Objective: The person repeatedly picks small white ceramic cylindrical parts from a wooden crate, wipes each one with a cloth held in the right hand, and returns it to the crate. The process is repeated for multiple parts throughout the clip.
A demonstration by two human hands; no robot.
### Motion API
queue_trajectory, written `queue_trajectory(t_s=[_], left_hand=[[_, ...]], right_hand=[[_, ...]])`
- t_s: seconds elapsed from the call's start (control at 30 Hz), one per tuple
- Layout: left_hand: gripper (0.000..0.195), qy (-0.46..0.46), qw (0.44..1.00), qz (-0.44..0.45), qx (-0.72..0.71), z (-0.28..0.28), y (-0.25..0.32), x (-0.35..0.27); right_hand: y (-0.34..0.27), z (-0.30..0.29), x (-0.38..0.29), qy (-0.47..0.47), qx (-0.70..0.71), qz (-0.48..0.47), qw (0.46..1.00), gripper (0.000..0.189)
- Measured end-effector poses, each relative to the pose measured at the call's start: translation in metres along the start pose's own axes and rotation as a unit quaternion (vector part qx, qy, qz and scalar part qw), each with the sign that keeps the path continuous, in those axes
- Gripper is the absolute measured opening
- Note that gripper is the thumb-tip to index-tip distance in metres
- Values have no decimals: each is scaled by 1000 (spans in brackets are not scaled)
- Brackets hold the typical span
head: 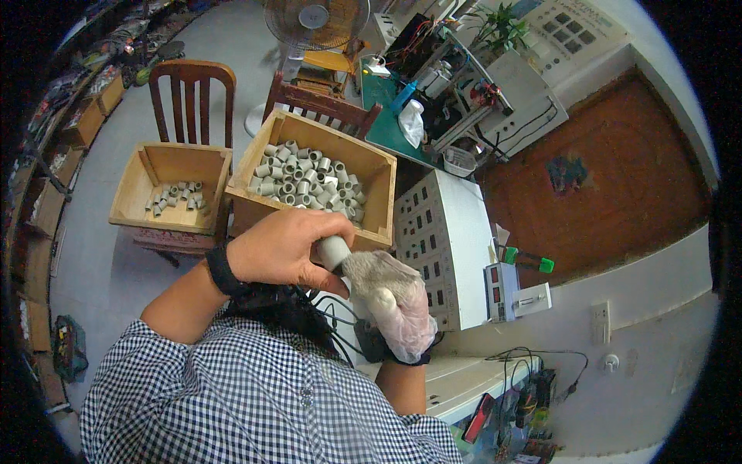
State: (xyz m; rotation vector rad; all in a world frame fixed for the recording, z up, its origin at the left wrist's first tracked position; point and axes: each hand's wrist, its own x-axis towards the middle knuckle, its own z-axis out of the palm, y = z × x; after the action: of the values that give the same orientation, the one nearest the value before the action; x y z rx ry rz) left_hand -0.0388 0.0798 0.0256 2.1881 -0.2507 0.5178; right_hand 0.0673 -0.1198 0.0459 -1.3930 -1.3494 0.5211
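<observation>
My left hand [284,249], bare with a black wristband, grips a grey plastic pipe coupling [334,253] between thumb and fingers. Against the coupling's lower right end, my right hand [403,313] holds a grey-beige cloth [377,272]; a thin clear plastic glove covers this hand. Just beyond my hands stands a large wooden box [382,191] with many grey pipe couplings [304,180] piled in it. To its left, a smaller wooden box [124,203] holds several similar couplings [168,198]. The end of the held coupling under the cloth is hidden.
Wooden chairs [191,72] stand behind the boxes. At the right are a white metal case with switches [458,249] and a small meter with red displays [501,290]. A green-topped table [377,95] bears equipment and a white bottle. Black cables [333,316] hang below my hands.
</observation>
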Motion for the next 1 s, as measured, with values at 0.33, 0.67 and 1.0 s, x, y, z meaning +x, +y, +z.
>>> queue_trajectory(t_s=[0.33, 0.67, 1.0], left_hand=[[57, 20, 999, -16, -24, 3, 6, 0], [37, 64, 992, 36, -99, -2, 18, 1], [40, 140, 959, 233, 86, 8, 26, 2]], right_hand=[[8, 5, -4, 58, -67, 33, 996, 35], [1, 5, -5, 102, -11, 98, 990, 51], [13, 13, -16, 144, 330, 243, 901, 67]])
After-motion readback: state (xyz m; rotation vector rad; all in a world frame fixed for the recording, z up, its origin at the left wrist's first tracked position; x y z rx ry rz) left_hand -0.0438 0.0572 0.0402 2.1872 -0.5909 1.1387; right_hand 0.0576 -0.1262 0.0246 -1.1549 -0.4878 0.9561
